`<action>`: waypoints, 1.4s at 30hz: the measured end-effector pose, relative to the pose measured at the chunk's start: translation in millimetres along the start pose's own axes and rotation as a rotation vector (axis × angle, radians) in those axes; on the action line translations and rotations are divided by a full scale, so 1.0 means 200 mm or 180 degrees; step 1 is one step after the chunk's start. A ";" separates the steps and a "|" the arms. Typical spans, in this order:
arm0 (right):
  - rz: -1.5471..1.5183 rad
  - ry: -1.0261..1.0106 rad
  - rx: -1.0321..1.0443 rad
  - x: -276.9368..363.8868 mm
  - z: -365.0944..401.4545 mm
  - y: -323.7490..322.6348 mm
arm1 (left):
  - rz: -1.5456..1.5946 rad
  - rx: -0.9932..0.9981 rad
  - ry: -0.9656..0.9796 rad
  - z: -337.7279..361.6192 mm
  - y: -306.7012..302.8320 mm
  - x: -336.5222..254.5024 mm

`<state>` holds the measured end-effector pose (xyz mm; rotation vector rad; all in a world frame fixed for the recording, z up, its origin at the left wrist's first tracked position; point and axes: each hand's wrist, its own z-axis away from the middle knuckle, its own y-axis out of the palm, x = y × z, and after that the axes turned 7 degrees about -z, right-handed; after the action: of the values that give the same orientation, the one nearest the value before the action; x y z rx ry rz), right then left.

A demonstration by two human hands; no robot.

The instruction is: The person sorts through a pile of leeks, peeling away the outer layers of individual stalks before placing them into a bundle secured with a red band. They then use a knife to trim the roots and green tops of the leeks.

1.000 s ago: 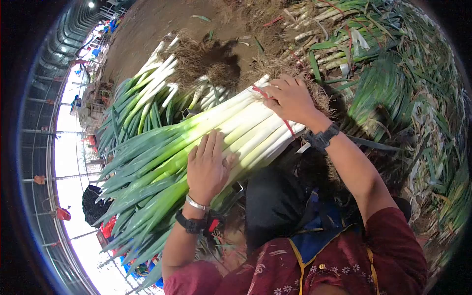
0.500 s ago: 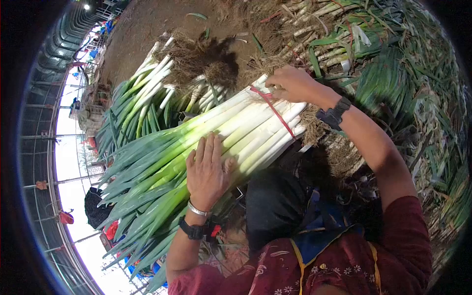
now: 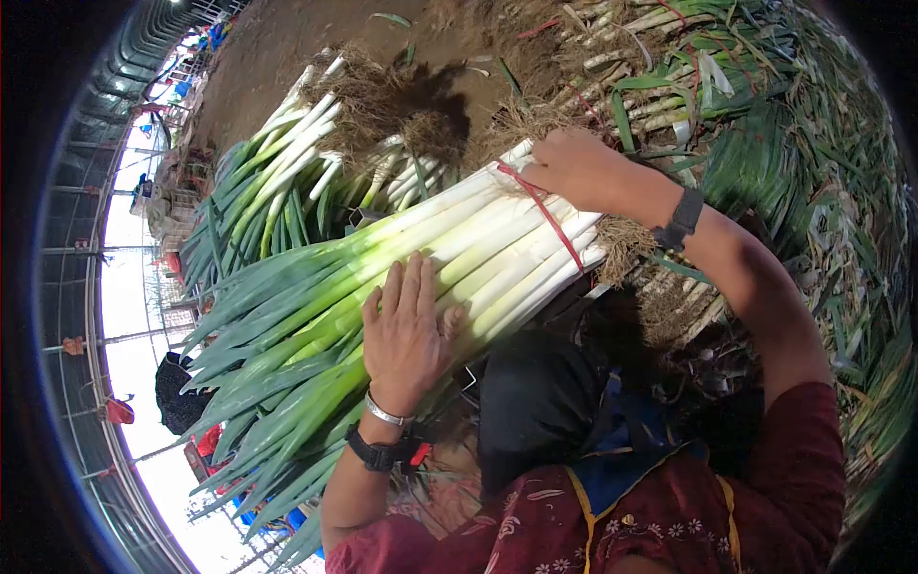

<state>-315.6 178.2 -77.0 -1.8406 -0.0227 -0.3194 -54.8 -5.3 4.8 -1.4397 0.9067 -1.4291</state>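
Observation:
A large bundle of green onions (image 3: 435,234) lies slantwise in front of me, white stems to the upper right and green leaves to the lower left. A red tie (image 3: 543,212) crosses its white end. My left hand (image 3: 409,330) rests on the middle of the bundle with its fingers stretched out. At the root end, my right hand (image 3: 579,170) bends over the top stems beside the tie. Its fingertips are partly hidden, so what they hold cannot be made out.
Another pile of green onions (image 3: 287,172) lies on the brown ground (image 3: 287,33) at the upper left. More stalks (image 3: 660,72) lie at the upper right, beside a heap of leaves (image 3: 841,191). A black bag (image 3: 182,394) is at the left.
My right hand has moved slightly right and down in the view, its fingers more curled over the stems. My left hand stays on the bundle.

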 end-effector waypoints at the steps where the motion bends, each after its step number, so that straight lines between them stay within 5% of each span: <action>1: 0.0237 -0.0210 -0.0159 0.02 0.01 0.01 | 0.0008 -0.0005 -0.0003 0.00 0.00 0.00; 10: -0.0081 0.0308 -0.0383 0.03 -0.01 0.03 | 0.0000 0.0027 -0.0008 0.00 -0.02 -0.01; 16: -0.0517 0.1307 -0.0573 -0.01 -0.04 0.08 | 0.0010 0.0012 0.0008 0.01 -0.01 0.00; 19: -0.0768 0.2423 -0.1566 -0.23 0.09 0.02 | 0.0037 0.0011 -0.0028 0.02 -0.01 0.00; 22: -0.1963 0.2541 -0.1304 -0.29 0.20 -0.05 | 0.0037 0.0089 -0.0038 0.00 0.00 -0.02; 23: -0.2443 0.2964 -0.1749 -0.27 0.20 -0.08 | 0.0029 0.0101 -0.0035 0.01 0.00 -0.02; 26: -0.2562 0.2771 -0.1654 -0.23 0.16 -0.15 | -0.0057 0.0093 -0.0052 0.02 0.00 -0.01; 28: -0.1802 0.0896 -0.1216 -0.11 0.12 -0.14 | -0.0043 0.0095 -0.0059 0.01 0.00 -0.02; 31: -0.0745 0.0580 0.0046 -0.10 0.08 -0.08 | -0.0074 0.0071 -0.0015 0.02 0.01 -0.02; 35: -0.0114 0.0520 -0.0194 -0.05 0.05 -0.02 | -0.0107 0.0058 -0.0009 0.01 0.00 -0.03; 38: 0.0309 0.0299 0.0374 -0.04 0.00 0.01 | -0.0089 0.0081 0.0003 0.01 -0.02 -0.04; 42: -0.0146 0.0711 -0.0519 -0.05 0.08 0.03 | -0.0102 -0.0025 0.0041 0.00 -0.01 -0.04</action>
<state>-321.6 193.7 -88.8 -1.9572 0.1190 -0.5717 -54.9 2.7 3.2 -1.4585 0.9018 -1.4614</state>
